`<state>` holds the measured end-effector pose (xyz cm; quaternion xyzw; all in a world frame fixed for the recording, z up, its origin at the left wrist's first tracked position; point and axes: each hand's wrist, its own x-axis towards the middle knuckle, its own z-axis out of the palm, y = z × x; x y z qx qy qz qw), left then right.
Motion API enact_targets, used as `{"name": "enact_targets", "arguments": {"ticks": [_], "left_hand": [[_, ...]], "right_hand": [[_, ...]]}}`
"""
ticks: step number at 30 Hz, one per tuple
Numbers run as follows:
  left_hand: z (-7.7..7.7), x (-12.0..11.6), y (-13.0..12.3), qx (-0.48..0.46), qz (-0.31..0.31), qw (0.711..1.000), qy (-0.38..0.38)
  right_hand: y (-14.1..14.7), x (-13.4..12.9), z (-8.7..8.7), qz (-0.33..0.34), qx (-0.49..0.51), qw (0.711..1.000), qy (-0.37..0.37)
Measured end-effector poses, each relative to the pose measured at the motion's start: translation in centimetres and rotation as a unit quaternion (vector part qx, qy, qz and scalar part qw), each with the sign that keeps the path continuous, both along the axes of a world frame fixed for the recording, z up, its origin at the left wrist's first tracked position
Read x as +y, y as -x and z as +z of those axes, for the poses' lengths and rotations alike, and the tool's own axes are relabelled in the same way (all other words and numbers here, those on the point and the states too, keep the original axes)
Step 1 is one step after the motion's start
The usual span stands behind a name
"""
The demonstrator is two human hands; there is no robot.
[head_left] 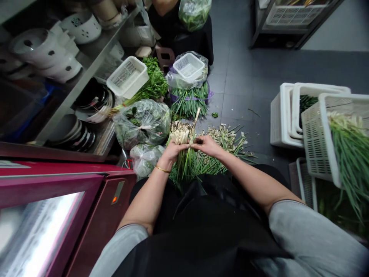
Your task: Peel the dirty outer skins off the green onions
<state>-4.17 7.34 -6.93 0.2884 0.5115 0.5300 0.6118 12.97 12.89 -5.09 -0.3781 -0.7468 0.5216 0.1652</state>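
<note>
My left hand [172, 150], with a gold bangle at the wrist, is closed around a bunch of scallions [181, 135]. Their white ends and brown roots point away from me, and the green leaves hang down toward my lap. A single scallion [196, 117] sticks up beside the bunch, between my two hands. My right hand [208, 146] pinches at that stalk with thumb and fingers, its fingertips almost touching my left thumb. Under and beyond the right hand lies a pile of peeled, withered scallion scraps [226, 137] on the floor.
White baskets [284, 115] stand at right, one basket [319, 134] holding scallions. Bagged greens [144, 121], a small white basket [128, 79] and more green stalks [190, 102] lie ahead. Shelves of bowls [83, 27] and a red cabinet [112, 200] flank the left. Another person [198, 42] sits ahead.
</note>
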Motion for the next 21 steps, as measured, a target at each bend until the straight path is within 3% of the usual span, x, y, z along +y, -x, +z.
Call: {"name": "enact_targets", "arguments": {"ticks": [5, 10, 14, 16, 19, 21], "left_hand": [[0.0, 0.0, 0.9, -0.003, -0.023, 1.0, 0.008], [0.5, -0.1, 0.6, -0.036, -0.026, 0.999, 0.016], [0.7, 0.0, -0.2, -0.033, 0.005, 0.999, 0.006], [0.6, 0.1, -0.5, -0.024, 0.032, 0.999, 0.006], [0.3, 0.4, -1.0, -0.029, 0.065, 0.997, -0.003], [0.2, 0.6, -1.4, -0.037, 0.086, 0.995, -0.014]], "right_hand": [[-1.9, 1.4, 1.2, 0.089, 0.043, 0.993, 0.062], [-1.8, 1.1, 1.2, 0.079, 0.065, 0.982, 0.157], [-1.0, 0.0, 0.8, 0.09, 0.058, 0.977, 0.183], [-0.8, -0.3, 0.6, 0.072, 0.032, 0.987, 0.14], [-0.3, -0.4, 0.1, -0.008, -0.012, 1.0, 0.016], [0.1, -0.5, -0.4, -0.038, -0.021, 0.999, -0.017]]}}
